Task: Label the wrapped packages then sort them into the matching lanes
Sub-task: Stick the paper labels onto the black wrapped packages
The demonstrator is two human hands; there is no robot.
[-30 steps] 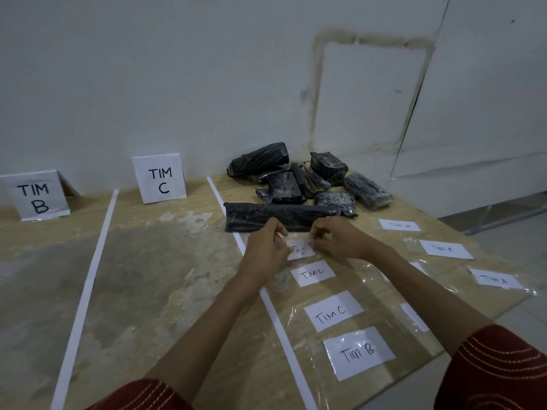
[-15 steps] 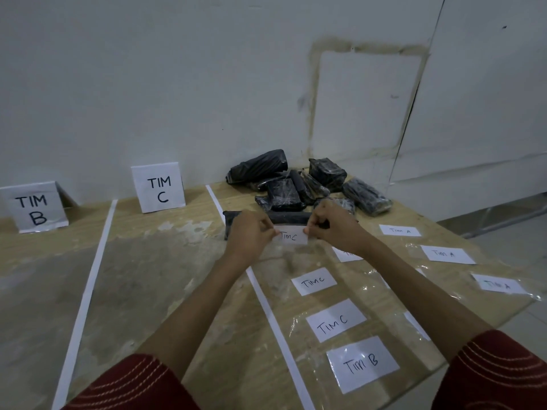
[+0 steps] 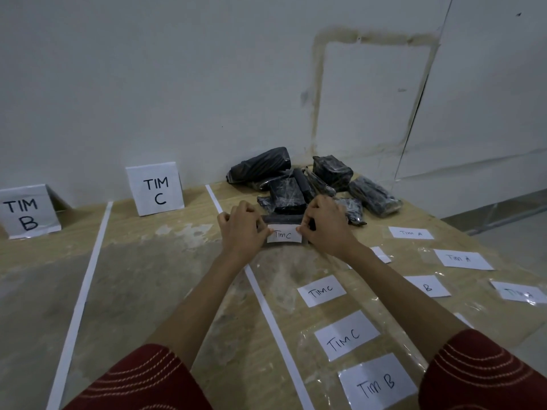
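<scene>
Tim C label (image 3: 285, 235), a second ago down on the tabletop (image 3: 165, 276), is now lifted and stretched between left hand (image 3: 241, 229) and right hand (image 3: 325, 229). Each hand pinches one end, just over the long black package (image 3: 281, 218). Pressing it on likely comes next.

Both arms reach forward and converge toward the hands. Forearms bare; left sleeve (image 3: 142, 380) and right sleeve (image 3: 479, 371) dark red, ending near the elbows. Left hand (image 3: 241, 229) and right hand (image 3: 328, 229) level, close together, backs up. Fingers of each curled. Each pinches one end of a paper label (image 3: 284, 235), left hand the left end, right hand the right. Wrists roughly straight.
</scene>
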